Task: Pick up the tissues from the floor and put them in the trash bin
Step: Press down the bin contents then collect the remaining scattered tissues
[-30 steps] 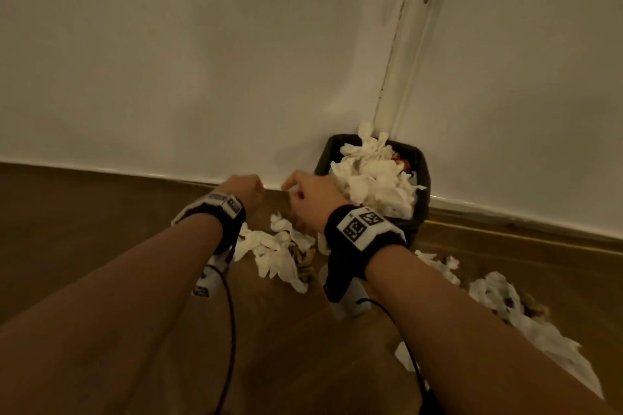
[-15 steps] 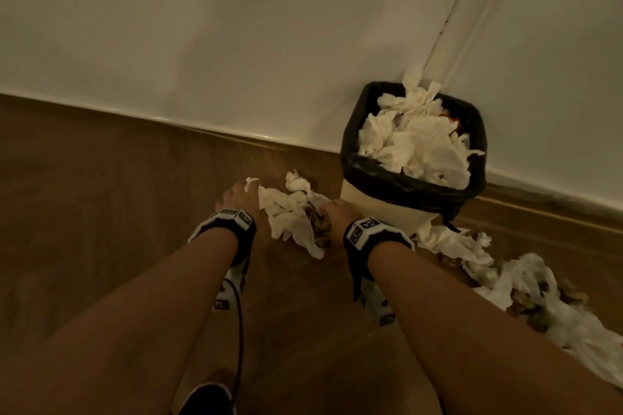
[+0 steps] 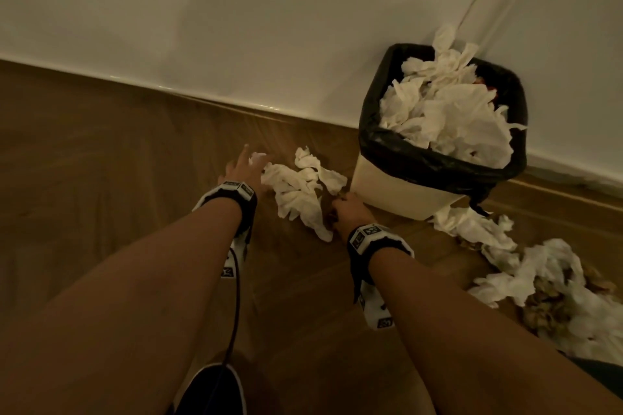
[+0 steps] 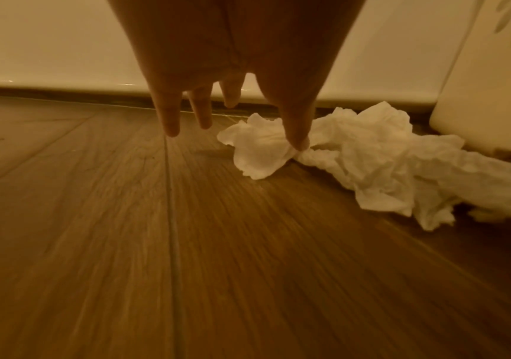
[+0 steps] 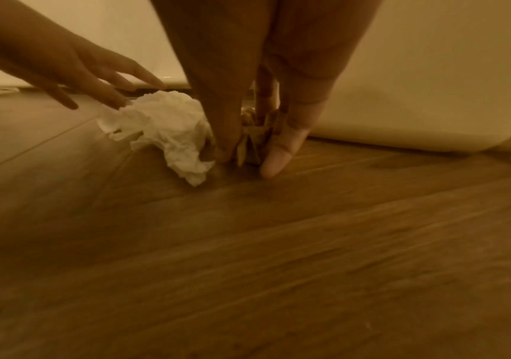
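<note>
Both hands have dropped from bin height to the floor: left hand [image 3: 241, 169] lies open-gripped against the tissues [image 3: 296, 187], right hand [image 3: 347, 209] pinches brown scraps [image 5: 252, 139] beside the full trash bin [image 3: 397, 185], so another load begins.

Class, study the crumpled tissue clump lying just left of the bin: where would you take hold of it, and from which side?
Scoop the tissue clump from both ends. It sprawls long and loose, so one pinch would probably shed pieces. The left hand spreads at its far end; the right hand meets its near end beside the trash bin.
</note>
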### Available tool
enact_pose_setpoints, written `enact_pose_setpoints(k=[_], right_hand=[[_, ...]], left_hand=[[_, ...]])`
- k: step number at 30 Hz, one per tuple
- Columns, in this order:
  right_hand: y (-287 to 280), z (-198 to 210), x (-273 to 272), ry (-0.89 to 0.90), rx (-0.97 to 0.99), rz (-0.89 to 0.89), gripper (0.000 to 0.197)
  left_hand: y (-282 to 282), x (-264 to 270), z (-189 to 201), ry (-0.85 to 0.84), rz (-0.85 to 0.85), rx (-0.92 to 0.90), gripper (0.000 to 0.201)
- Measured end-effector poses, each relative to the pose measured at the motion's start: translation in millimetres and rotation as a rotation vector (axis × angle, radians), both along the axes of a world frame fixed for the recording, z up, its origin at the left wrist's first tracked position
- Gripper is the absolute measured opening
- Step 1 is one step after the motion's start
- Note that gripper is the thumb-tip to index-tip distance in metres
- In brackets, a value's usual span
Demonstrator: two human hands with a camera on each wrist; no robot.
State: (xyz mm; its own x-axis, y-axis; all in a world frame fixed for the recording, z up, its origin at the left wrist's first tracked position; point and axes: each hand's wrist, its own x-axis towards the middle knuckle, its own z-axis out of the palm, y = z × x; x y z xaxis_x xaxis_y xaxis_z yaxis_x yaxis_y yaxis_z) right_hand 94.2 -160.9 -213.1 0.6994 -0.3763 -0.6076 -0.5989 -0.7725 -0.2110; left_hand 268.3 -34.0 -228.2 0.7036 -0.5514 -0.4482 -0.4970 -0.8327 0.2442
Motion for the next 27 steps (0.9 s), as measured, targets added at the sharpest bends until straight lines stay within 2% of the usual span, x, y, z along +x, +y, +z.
enact_pose_setpoints(k=[3,6,10,14,17,20,24,27], right_hand=[[-0.6,3.7,3.5,0.034,0.018,0.016,0.039],[2.1,4.2,6.5,0.026,0.023,0.026,0.039],[6.1,6.5,8.5,0.001,0.038,0.041,0.037],[6.1,21.9,3.7,-0.058,0.111,-0.117,0.035],[4.7,36.8,-7.6,-0.192,0.159,-0.284,0.034],[1.7,52.8,-20.7,-0.267,0.200,-0.358,0.030],[-1.2,79.8,-34.8,-0.368,0.368,-0.509,0.030],[1.6,102.3,-45.9,-0.466,0.466,-0.591,0.016]], left_hand=[[-7.6,0.6,3.8,0.022,-0.061,0.110,0.056],[-14.3,0.5,9.2,-0.032,-0.113,0.191,0.040],[-15.6,-1.0,13.3,-0.064,-0.052,0.189,0.026],[-10.9,2.2,24.4,-0.025,0.027,0.173,0.024],[-7.8,1.3,37.1,0.034,0.142,0.069,0.028],[-6.0,-7.4,48.3,0.086,0.254,-0.117,0.034],[-6.2,-26.4,66.1,0.180,0.360,-0.358,0.048],[-7.2,-39.7,88.1,0.256,0.390,-0.421,0.034]])
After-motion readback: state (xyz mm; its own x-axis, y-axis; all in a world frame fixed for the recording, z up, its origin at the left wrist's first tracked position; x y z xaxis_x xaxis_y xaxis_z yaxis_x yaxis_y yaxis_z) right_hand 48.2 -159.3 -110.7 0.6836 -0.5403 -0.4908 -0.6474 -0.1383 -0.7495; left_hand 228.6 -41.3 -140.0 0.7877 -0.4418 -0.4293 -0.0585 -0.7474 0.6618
